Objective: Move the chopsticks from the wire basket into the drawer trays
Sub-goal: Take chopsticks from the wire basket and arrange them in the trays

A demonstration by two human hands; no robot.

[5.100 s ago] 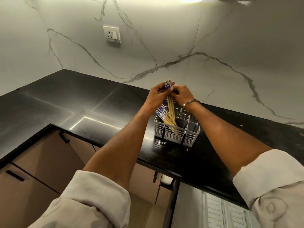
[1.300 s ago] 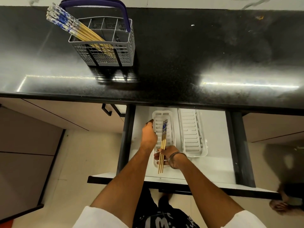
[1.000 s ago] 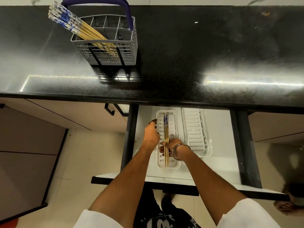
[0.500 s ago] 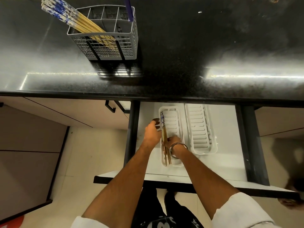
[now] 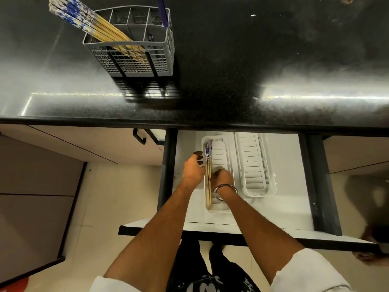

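A grey wire basket [image 5: 134,62] stands on the black countertop [image 5: 231,60] at the upper left. Several chopsticks with blue-and-white tops [image 5: 73,15] lean out of it to the left. Below, the drawer [image 5: 284,165] is pulled out with two white slotted trays side by side. A few chopsticks [image 5: 208,182] lie lengthwise along the left wall of the left tray [image 5: 220,152]. My right hand [image 5: 223,178], with a bangle on the wrist, is inside that tray with its fingers closed on them. My left hand [image 5: 193,167] rests open against the tray's left rim. The right tray [image 5: 252,165] holds nothing.
The drawer's black side rails [image 5: 315,175] and its front edge [image 5: 210,230] frame the trays. A dark cabinet handle [image 5: 139,135] sticks out left of the drawer. The basket's blue handle [image 5: 162,11] rises at its right side. Beige floor lies below.
My hands took a few chopsticks from the basket down to the drawer. Over the last second they went from tilted across the left tray to straight along its left wall.
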